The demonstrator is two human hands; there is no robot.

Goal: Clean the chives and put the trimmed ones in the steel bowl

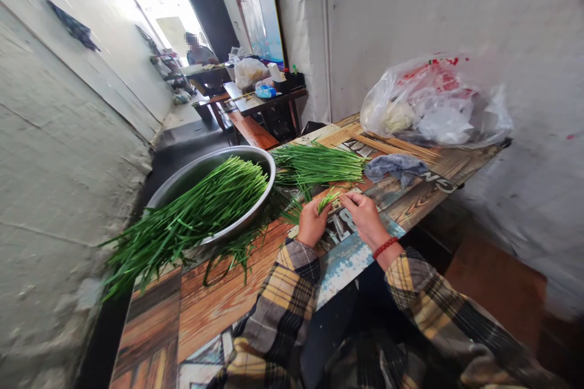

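Note:
My left hand [313, 222] is closed around a small bunch of garlic chives [329, 197], pale stem ends pointing right. Close by, my right hand [364, 214] is pinched at those stem ends; what sits between its fingertips is too small to make out. A red bead bracelet [385, 247] circles the right wrist. Beyond my hands lies a pile of garlic chives [319, 163] on the table. To the left, a metal basin [269, 185] holds a large heap of long chives [205, 200], leaves hanging over its rim. Loose leaves [235, 252] are scattered beside the basin.
A grey cloth [396, 168] lies right of the chive pile, near wooden sticks [396, 147]. Plastic bags [438, 103] stand at the table's far right against the wall. Farther back are another table [250, 103], a bench [250, 129] and a seated person [199, 53].

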